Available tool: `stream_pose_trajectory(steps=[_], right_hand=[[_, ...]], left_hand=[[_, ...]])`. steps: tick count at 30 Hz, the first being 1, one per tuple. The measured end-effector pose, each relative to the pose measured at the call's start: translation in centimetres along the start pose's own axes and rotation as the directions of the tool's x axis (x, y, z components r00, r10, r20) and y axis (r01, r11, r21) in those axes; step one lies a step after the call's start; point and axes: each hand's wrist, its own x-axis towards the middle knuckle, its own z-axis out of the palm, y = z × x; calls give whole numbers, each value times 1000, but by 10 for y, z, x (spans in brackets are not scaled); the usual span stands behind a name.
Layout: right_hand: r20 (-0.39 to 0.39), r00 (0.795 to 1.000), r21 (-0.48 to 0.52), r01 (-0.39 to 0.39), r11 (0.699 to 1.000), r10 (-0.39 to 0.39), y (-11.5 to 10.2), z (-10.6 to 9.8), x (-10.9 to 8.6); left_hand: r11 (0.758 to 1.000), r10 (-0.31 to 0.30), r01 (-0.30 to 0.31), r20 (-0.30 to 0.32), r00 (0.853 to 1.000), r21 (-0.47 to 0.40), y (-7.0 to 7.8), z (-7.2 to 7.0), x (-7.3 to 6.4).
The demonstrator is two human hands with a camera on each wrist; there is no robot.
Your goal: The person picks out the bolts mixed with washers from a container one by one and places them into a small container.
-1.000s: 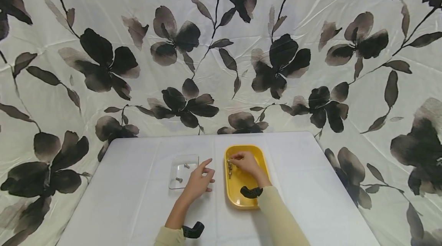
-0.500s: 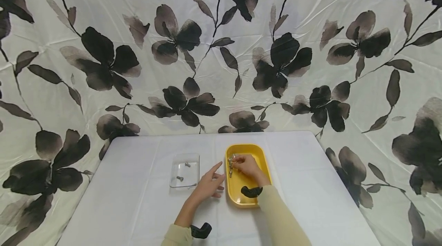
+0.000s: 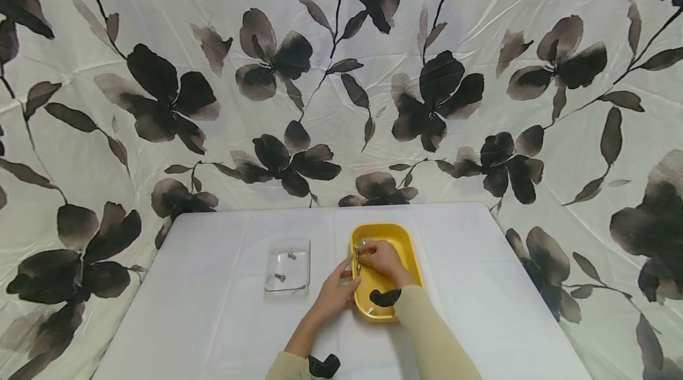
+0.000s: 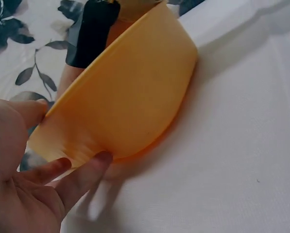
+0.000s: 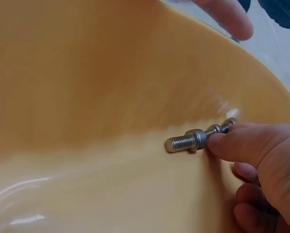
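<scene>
A yellow tray (image 3: 397,238) stands on the white-covered table. My left hand (image 3: 337,292) holds its left side; in the left wrist view, the thumb is at the rim and the fingertips (image 4: 103,156) touch the outer wall (image 4: 130,92). Inside, my right hand (image 3: 382,258) pinches a metal bolt (image 5: 228,125) between thumb and fingers, partly hiding it. Threaded bolts (image 5: 183,141) lie end to end along the tray's left inner wall. Left of the tray, a clear plastic box (image 3: 287,290) contains a bolt (image 3: 291,255) and another bolt (image 3: 280,277).
White cloth (image 3: 491,309) covers the table, whose far edge meets a hanging floral sheet (image 3: 363,95). Each wrist wears a black strap-on device, such as the right one (image 3: 385,297). The tray's raised wall stands between the two hands.
My left hand has moved right, from beside the clear box to the yellow tray's left rim, which it now holds. The right hand stays at the bolts, with only a slight shift.
</scene>
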Motion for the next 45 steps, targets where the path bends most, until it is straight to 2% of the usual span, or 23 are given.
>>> stream_pose_trajectory(steps=[3, 4, 9, 14, 19, 23, 31, 38, 45], right_hand=[[2, 1000, -47, 12, 999, -12, -1, 0, 2], [0, 1000, -72, 20, 997, -20, -2, -1, 3], [-6, 1000, -204, 15, 979, -16, -1, -2, 5], [19, 999, -210, 41, 977, -38, -2, 0, 4], [-4, 1000, -231, -20, 973, 19, -4, 0, 5], [-32, 998, -211, -55, 976, 50, -5, 1, 5], [-154, 982, -120, -126, 985, 107, 4, 3, 3], [-140, 984, -110, -127, 986, 112, 7, 0, 0], [-116, 986, -62, -129, 990, 122, 3, -2, 2]], left_hand=[[1000, 8, -9, -14, 1000, -20, -1, 0, -2], [1000, 11, -12, -16, 1000, -28, 3, 0, -4], [999, -11, 10, -28, 1000, -39, 2, -1, -3], [999, -19, 18, -33, 999, -36, -5, -2, -3], [999, -15, 14, -29, 999, -37, -7, -1, -3], [999, -23, 22, -35, 999, -46, -6, -1, -3], [998, -45, 43, -36, 998, -50, -9, 2, -4], [999, -45, 43, -43, 998, -32, -14, 6, -3], [998, -40, 38, -37, 999, -42, -12, 2, -3]])
